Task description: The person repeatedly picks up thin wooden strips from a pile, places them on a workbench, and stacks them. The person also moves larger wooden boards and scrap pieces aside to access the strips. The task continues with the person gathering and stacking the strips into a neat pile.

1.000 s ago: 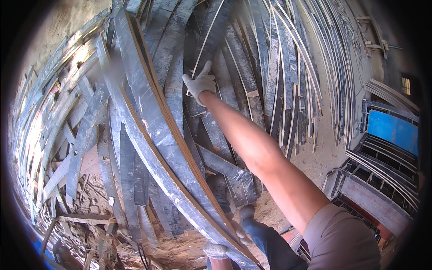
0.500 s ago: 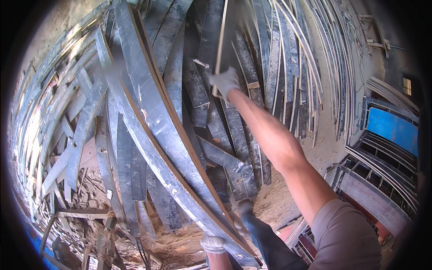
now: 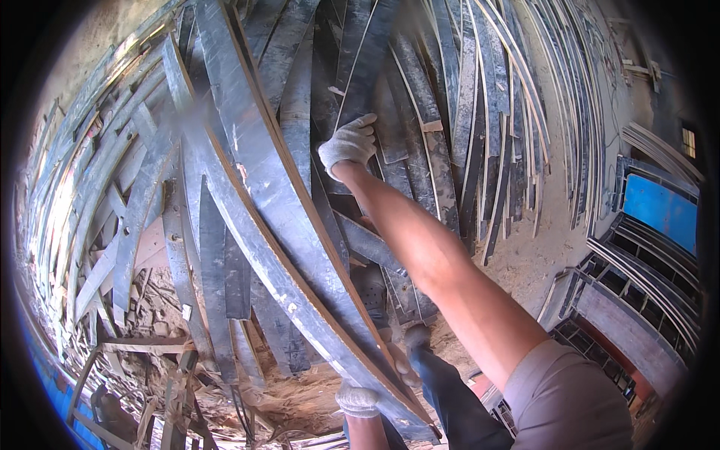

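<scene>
Pulling boards together looks like the step in hand here, at least that's my read. The person's left hand [image 3: 358,401], in a white knit glove, is wrapped around the near end of a pair of long grey-faced wooden boards with raw brown edges [image 3: 262,161], which stretch away toward the upper left. The right hand [image 3: 349,145], gloved the same way, reaches forward with its fingers curled around the near end of a dark grey flat board with a thin pale edge [image 3: 369,71]. That one sits just right of the pair, over a messy heap of grey-faced wooden strips [image 3: 281,341]. Imo the next move calls for a firm right grip and a lift clear of the heap, while the left keeps the pair steady.
</scene>
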A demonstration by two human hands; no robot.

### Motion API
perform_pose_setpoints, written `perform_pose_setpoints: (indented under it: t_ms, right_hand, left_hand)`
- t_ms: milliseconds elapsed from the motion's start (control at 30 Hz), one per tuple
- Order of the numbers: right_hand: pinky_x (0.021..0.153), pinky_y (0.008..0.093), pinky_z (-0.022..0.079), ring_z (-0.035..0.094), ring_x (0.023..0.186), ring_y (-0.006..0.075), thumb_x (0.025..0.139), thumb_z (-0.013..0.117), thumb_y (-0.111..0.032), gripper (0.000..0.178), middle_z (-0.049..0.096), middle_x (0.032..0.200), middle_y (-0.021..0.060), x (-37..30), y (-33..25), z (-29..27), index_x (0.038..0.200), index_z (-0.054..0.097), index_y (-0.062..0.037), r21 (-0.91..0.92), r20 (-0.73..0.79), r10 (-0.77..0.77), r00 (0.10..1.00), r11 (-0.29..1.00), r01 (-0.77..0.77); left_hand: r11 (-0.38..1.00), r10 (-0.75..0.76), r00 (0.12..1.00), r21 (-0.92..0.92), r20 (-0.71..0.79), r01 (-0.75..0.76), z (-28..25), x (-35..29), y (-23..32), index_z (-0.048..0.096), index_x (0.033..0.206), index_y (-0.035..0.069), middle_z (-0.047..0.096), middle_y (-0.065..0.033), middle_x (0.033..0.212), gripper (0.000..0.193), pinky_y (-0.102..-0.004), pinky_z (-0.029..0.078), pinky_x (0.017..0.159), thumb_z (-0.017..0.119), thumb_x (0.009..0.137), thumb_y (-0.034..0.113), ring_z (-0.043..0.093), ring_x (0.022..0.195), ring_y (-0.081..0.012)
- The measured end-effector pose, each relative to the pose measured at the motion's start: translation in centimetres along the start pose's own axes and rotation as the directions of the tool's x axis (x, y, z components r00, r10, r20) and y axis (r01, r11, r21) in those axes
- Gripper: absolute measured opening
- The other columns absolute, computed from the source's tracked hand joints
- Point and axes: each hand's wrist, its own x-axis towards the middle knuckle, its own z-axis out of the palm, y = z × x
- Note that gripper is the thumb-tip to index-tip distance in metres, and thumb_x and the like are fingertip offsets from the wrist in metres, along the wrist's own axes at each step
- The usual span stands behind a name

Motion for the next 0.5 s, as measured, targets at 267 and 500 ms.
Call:
perform_pose_setpoints:
  t_ms: [267, 500]
  right_hand:
    - [0.097, 0.0463, 0.058, 0.068, 0.11, 0.0454, 0.07, 0.086, -0.021, 0.099, 0.056, 0.129, 0.0285, -2.1, 7.5, -7.0, 0.144, 0.025, 0.0026, 0.32, 0.126, -0.118, 0.985, 0.945, 0.072]
    - [0.084, 0.0447, 0.063, 0.072, 0.103, 0.0342, 0.073, 0.087, -0.014, 0.12, 0.064, 0.12, 0.0277, -16.0, 28.5, -14.2, 0.161, 0.009, 0.0054, 0.248, 0.31, -0.067, 0.948, 0.969, -0.012]
  left_hand:
    - [0.994, 0.109, 0.993, 0.003, 0.032, -0.109, -0.3, 0.3, -1.8, 0.034, 0.159, -0.009, 0.064, -0.0271, 0.108, 0.108, -0.0554, 0.062, 0.077, 0.085, 0.067, 0.014, 0.071, 0.09, -0.0427]
    - [0.934, 0.118, 0.984, 0.353, -0.134, -0.064, -0.9, -2.6, -3.7, 0.062, 0.129, 0.0, 0.071, -0.0136, 0.096, 0.072, -0.0401, 0.063, 0.079, 0.093, 0.067, 0.016, 0.073, 0.086, -0.0286]
